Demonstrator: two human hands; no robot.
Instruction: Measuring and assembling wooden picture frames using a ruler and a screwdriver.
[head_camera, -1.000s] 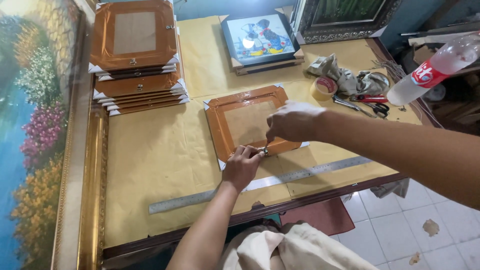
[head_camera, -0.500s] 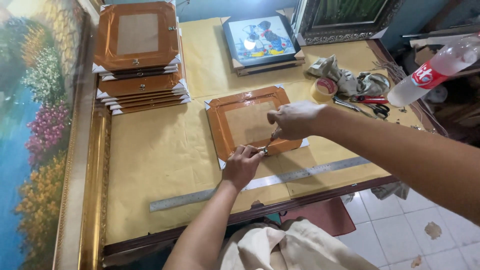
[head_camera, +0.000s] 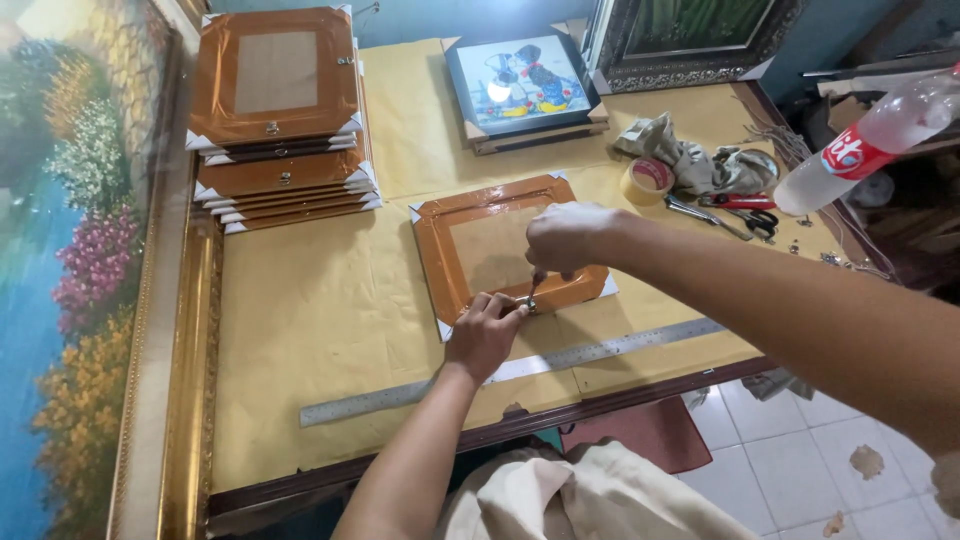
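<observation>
A picture frame (head_camera: 440, 235) lies face down on the yellow paper-covered table, its back sealed with brown tape. My left hand (head_camera: 485, 330) rests at the frame's near edge, fingertips pinching a small metal fitting (head_camera: 527, 305) against it. My right hand (head_camera: 565, 235) hovers over the same spot, closed on a thin tool (head_camera: 535, 288) whose tip meets the fitting. The tool is mostly hidden by my fingers.
A long steel ruler (head_camera: 520, 368) lies along the near table edge. Stacked taped frames (head_camera: 275, 110) sit far left, a framed picture (head_camera: 520, 85) at the back, a tape roll (head_camera: 647, 180), rags, scissors (head_camera: 740, 205) and a plastic bottle (head_camera: 860, 145) to the right. A large painting (head_camera: 70, 250) leans left.
Both hands stay at the frame's near edge with only small shifts. The view has moved slightly.
</observation>
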